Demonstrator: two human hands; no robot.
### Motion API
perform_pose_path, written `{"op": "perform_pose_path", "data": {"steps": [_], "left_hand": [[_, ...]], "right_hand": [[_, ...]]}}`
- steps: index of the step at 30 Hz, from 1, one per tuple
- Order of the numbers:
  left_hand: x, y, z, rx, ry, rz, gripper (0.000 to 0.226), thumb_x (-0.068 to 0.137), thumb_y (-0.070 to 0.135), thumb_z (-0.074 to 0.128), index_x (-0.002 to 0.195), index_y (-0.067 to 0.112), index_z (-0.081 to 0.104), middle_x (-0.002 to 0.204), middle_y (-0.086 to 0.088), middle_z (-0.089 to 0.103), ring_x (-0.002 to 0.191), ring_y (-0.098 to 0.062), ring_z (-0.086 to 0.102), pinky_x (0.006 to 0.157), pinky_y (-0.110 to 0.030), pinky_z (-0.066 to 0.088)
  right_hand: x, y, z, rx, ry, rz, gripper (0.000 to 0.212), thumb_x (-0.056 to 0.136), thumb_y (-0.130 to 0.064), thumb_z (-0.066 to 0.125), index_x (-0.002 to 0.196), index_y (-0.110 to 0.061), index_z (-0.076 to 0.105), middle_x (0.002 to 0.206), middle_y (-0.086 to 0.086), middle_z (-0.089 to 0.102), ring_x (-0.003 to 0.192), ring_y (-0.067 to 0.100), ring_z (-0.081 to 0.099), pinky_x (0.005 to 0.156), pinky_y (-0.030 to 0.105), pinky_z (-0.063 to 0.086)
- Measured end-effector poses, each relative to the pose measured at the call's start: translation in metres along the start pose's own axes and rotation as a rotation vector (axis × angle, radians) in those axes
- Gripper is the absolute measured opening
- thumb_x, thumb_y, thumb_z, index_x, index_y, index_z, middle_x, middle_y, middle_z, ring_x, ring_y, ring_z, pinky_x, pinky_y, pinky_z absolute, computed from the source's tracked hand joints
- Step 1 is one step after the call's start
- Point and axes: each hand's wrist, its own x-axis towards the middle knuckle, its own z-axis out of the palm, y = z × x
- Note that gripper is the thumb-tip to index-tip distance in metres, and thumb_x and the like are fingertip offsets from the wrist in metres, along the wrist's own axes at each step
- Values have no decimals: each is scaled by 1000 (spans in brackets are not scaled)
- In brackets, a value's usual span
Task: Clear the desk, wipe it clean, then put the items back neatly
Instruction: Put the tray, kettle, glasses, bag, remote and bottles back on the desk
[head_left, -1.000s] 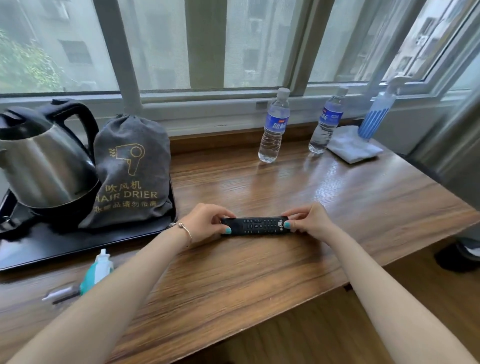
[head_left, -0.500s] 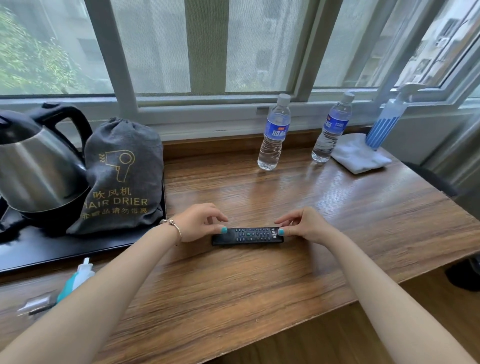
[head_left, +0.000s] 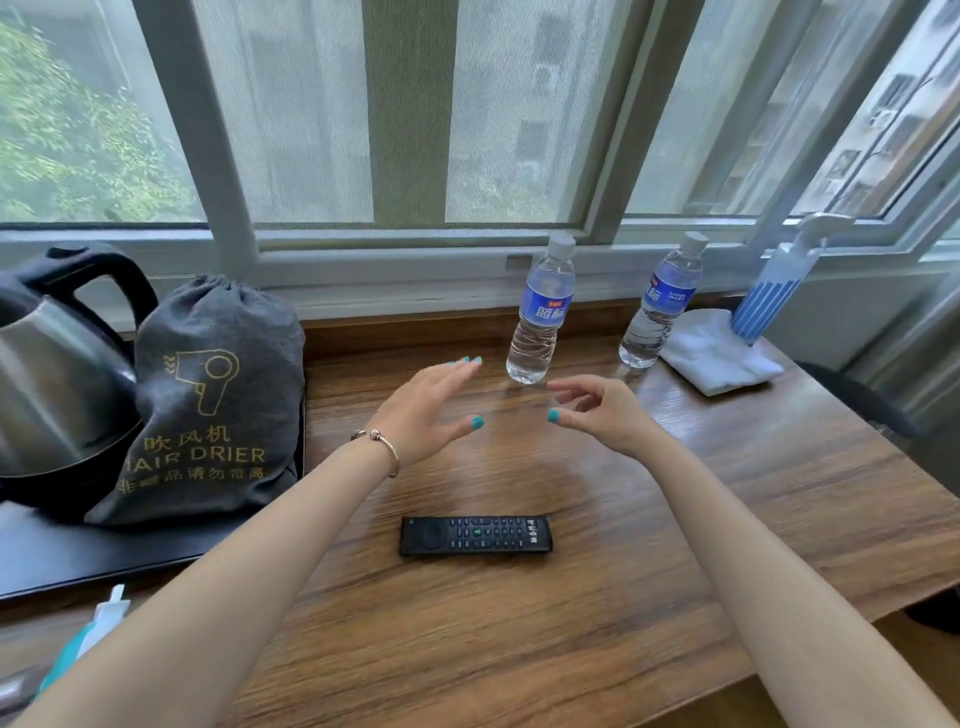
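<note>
A black remote control (head_left: 475, 535) lies flat and crosswise on the wooden desk (head_left: 727, 493), with nothing touching it. My left hand (head_left: 431, 405) hovers above the desk beyond the remote, fingers straight and spread, holding nothing. My right hand (head_left: 602, 410) hovers beside it, fingers loosely curled and empty. Just beyond the hands stands a clear water bottle (head_left: 540, 312) with a blue label. A second water bottle (head_left: 660, 306) stands further right, next to a folded white cloth (head_left: 717, 353) and a blue-striped spray bottle (head_left: 779, 286).
At the left, a black tray (head_left: 78, 556) carries a steel kettle (head_left: 52, 374) and a grey hair-drier bag (head_left: 208, 405). A small teal and white bottle (head_left: 88, 639) lies at the desk's near left. The window sill runs along the back. The desk's right edge drops to the floor.
Both hands have let go of the remote and risen away from it toward the near water bottle. The remote stays lying flat on the desk.
</note>
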Motion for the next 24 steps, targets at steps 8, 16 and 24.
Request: {"op": "perform_pose_path", "data": {"steps": [8,16,24], "left_hand": [[38,10,-7,150,76,-24,78,93,48,52,150,42,-1,161,7,1,148,-15,-4,121,-35,9],[26,-1,-34,317,66,-2,81,94,46,51,150,37,-7,162,3,-2,148,-17,-8,120,-33,0],[2,-16,-56,440,60,-18,86,93,47,52,148,39,-14,162,2,-4,148,-18,-9,119,-36,-3]], "right_hand": [[66,-41,-20,-76,486,-179,56,80,-19,79,132,-25,59,103,-1,47,77,8,51,77,17,46],[108,-78,-25,-259,447,-133,96,74,-36,83,150,-44,25,149,12,22,132,34,28,102,34,27],[110,-79,-14,-101,423,-177,86,79,-13,78,149,-37,34,147,4,47,131,25,48,95,27,41]]}}
